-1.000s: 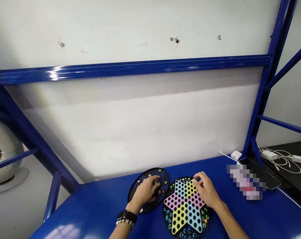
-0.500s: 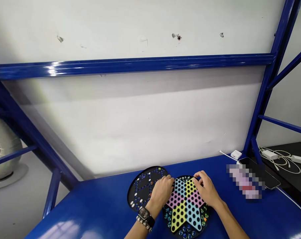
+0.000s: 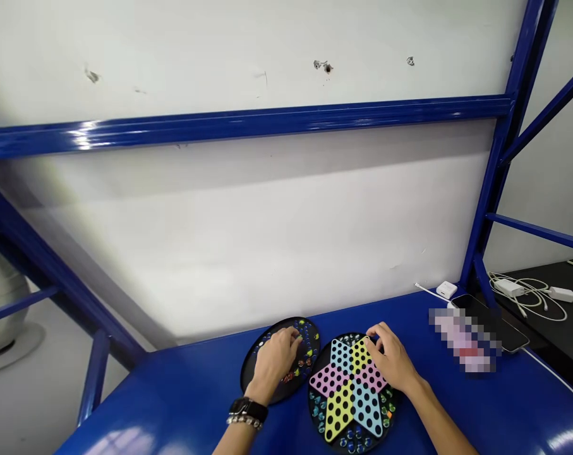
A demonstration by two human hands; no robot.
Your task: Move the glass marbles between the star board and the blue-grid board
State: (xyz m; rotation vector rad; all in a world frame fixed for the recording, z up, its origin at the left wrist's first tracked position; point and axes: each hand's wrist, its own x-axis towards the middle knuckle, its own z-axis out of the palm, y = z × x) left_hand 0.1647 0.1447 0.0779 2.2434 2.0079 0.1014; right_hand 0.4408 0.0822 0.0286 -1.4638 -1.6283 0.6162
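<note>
My left hand (image 3: 274, 357) hovers over a round black tray (image 3: 248, 373) with marbles in it. Its fingers are curled in towards the thumb, and whatever they hold, if anything, is hidden. Red and yellow-green marbles (image 3: 302, 363) show to the right of that hand. Beside the tray lies a Chinese checkers board (image 3: 351, 379) with a yellow, blue and pink star full of black holes. At its far right edge is my right hand (image 3: 394, 360), thumb and fingertips close together near a yellow point; their contents cannot be made out. Blue marbles (image 3: 355, 437) and green marbles (image 3: 388, 404) fill the board's rim pockets.
Both boards lie on a blue tabletop (image 3: 182, 392) against a white wall. To the right are a phone (image 3: 492, 325), a blurred-out item (image 3: 466, 341) and a white charger (image 3: 446, 290). Blue metal bars (image 3: 248, 126) frame the table. Cables (image 3: 535, 296) lie farther right.
My left hand has moved left, from the Chinese checkers board's left edge to over the black tray. My right hand stays at the board's far right edge. The view has shifted slightly.
</note>
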